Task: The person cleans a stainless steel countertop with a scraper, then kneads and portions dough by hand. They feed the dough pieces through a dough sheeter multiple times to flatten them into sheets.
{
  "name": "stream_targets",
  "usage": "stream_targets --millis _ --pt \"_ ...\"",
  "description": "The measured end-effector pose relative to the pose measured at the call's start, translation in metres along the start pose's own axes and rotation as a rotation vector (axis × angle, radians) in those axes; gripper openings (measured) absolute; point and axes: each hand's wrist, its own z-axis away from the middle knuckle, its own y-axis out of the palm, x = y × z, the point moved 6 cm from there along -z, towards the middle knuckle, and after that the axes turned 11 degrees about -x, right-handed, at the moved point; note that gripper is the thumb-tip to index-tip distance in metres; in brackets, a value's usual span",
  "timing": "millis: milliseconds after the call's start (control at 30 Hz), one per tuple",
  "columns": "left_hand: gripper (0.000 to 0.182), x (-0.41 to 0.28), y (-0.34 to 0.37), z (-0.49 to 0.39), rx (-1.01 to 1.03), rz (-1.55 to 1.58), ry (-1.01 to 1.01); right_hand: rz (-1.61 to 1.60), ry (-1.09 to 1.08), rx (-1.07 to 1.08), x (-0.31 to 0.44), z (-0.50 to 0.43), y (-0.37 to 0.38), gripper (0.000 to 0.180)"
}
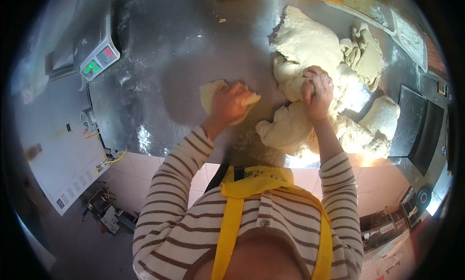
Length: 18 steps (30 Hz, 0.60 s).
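My left hand [231,101] grips a small piece of dough [207,95] on the metal worktop [145,80]. Part of that piece lies flat to the left of the hand, and a folded end sticks out past the fingers on the right. My right hand [319,93] is on the big heap of dough [308,40], its fingers curled around a lump in the middle. The heap is pale, soft and broken into several rough masses. Beside its upper right part lies a thin, crumpled strip of dough [365,55].
A digital scale [100,62] with a lit display stands at the far left. Plastic tubs [410,40] stand along the back right, one holding white powder. Dough crumbs [221,20] and flour patches dot the worktop. A white cabinet [61,142] borders the left.
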Motion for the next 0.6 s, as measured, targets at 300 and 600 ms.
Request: stream_targets --millis 300,600 --pt "0.026 0.049 0.011 -0.157 -0.071 -0.146 -0.395 -0.014 -0.018 0.026 -0.005 0.003 0.003 0.017" --pt "0.031 0.092 -0.039 -0.053 -0.048 0.774 -0.645 -0.044 -0.048 0.010 -0.002 0.000 -0.003 0.019"
